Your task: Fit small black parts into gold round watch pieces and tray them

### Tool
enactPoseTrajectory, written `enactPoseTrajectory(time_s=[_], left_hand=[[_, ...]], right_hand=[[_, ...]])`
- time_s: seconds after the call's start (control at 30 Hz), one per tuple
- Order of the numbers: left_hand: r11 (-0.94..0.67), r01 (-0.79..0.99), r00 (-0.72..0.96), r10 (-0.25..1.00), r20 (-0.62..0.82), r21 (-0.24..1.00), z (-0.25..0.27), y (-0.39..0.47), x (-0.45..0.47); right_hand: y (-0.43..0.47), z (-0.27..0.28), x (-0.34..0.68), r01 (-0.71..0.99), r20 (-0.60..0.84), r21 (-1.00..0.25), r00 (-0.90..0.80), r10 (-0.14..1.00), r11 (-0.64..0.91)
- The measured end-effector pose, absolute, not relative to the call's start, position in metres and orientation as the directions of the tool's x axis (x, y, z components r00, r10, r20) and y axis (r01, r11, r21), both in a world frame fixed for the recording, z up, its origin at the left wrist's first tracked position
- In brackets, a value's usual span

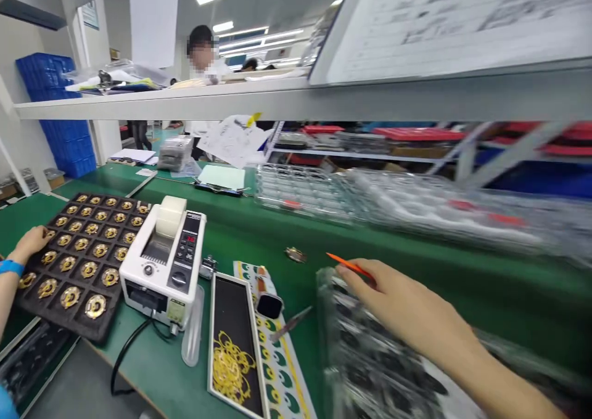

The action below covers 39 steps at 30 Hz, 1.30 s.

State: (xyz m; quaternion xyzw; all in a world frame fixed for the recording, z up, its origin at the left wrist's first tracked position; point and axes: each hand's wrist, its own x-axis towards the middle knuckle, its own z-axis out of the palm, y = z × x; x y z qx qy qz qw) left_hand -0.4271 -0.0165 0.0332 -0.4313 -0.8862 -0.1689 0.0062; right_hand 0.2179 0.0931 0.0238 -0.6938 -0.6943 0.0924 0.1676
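Observation:
My left hand (31, 245) reaches the left side of a black compartment tray (60, 321). Its fingers are drawn together over a cell, touching what seems to be one of the tray's round gold-coloured parts (95, 306); what they hold is hidden. In my right hand (398, 296) is a thin orange pointed tool (348, 264), its tip toward the left. That hand is over clear plastic trays (365, 351) with dark round contents, blurred. Beyond the orange tip, a single round metal part (295, 254) lies on the green mat.
A white tape dispenser (161, 265) stands beside the black tray. Yellow rings (231, 370) lie in a white-rimmed box (213, 326), near a sticker strip (282, 370), a smartwatch-like object (269, 306) and metal tweezers (292, 324). Stacked clear trays (305, 188) line the back below a shelf (231, 103).

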Motion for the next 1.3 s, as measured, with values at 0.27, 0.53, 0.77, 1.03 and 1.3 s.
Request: enactPoseTrajectory(time_s=[0.27, 0.53, 0.77, 1.03, 1.3], left_hand=[[0.649, 0.723, -0.689, 0.705, 0.169, 0.237, 0.079, 0.008, -0.373], [-0.179, 0.657, -0.286, 0.840, 0.462, 0.732, 0.089, -0.068, -0.157], [0.116, -0.118, 0.286, 0.955, -0.078, 0.986, 0.013, -0.047, -0.017], [0.236, -0.240, 0.184, 0.963, -0.195, 0.942, -0.015, -0.015, -0.015], [0.130, -0.240, 0.246, 0.967, -0.069, 0.962, -0.010, -0.016, -0.020]], right_hand=[[0.026, -0.014, 0.240, 0.864, 0.250, -0.469, -0.066, 0.966, 0.180], [0.001, -0.027, 0.215, 0.712, 0.583, -0.560, -0.025, 0.812, 0.424], [-0.001, -0.020, 0.199, 0.254, 0.455, -0.873, 0.116, 0.883, 0.416], [-0.028, -0.035, 0.178, 0.011, 0.490, -0.870, -0.078, 0.868, 0.492], [-0.037, -0.017, 0.178, 0.078, 0.551, -0.826, -0.096, 0.829, 0.558]])
